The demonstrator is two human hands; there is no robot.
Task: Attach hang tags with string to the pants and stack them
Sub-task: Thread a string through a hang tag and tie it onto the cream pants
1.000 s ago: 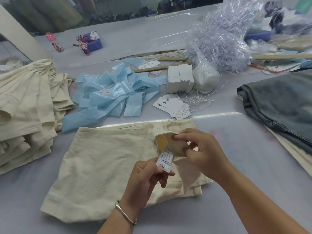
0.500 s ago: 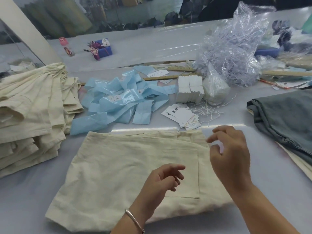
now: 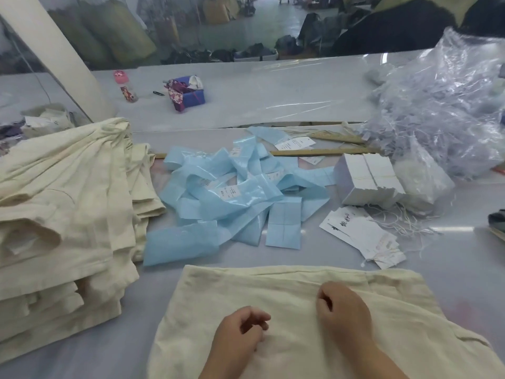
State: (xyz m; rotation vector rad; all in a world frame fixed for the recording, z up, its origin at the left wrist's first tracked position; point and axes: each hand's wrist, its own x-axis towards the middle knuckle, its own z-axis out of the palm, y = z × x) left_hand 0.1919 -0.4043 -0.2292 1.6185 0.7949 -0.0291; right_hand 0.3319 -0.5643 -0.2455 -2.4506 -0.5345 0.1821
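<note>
A folded cream pair of pants lies flat in front of me on the grey table. My left hand rests on its middle with loosely curled fingers and holds nothing. A little to the right, my right hand lies on the fabric near the waistband, fingers curled down, with nothing visible in it. Loose white hang tags fan out beyond the pants, with white strings beside them. A bound block of tags stands further back. To the left sits a stack of cream pants.
A heap of light blue plastic bags covers the middle of the table. Crumpled clear plastic is piled at the back right, with wooden rulers near it. A pink bottle and a blue pouch stand far back.
A second ago both hands held the waistband flap and its sewn label. They let go, the flap folded flat, and both hands have come down onto the pants.
</note>
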